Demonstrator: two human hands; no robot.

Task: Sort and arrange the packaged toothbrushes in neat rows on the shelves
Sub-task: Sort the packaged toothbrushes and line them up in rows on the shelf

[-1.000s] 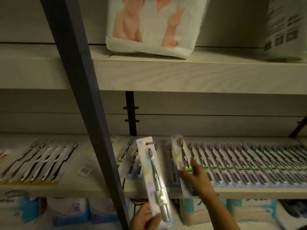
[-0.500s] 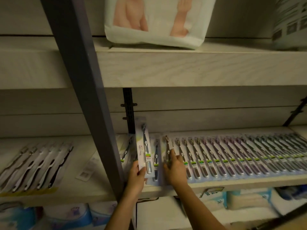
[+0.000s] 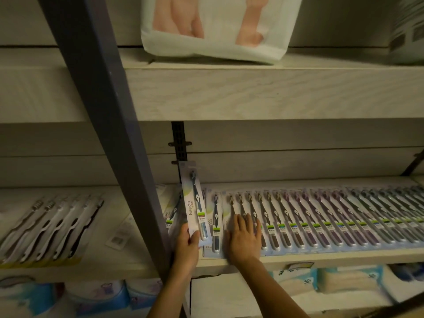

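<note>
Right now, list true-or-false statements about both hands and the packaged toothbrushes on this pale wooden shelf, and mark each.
The left hand grips a clear blister-packed dark toothbrush by its lower end. True.
The right hand rests flat on the long overlapping row of packaged toothbrushes. True.
The held pack lies flat within that row. False: it is raised above its neighbours.
The white printed plastic bag sits below the toothbrushes. False: it stands on the shelf above.

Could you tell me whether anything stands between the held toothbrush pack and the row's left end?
Nothing visible does. The left hand holds the pack tilted just above that end, where loose packs lie. The right hand rests flat on the row; the dark post stands close on the left.
</note>
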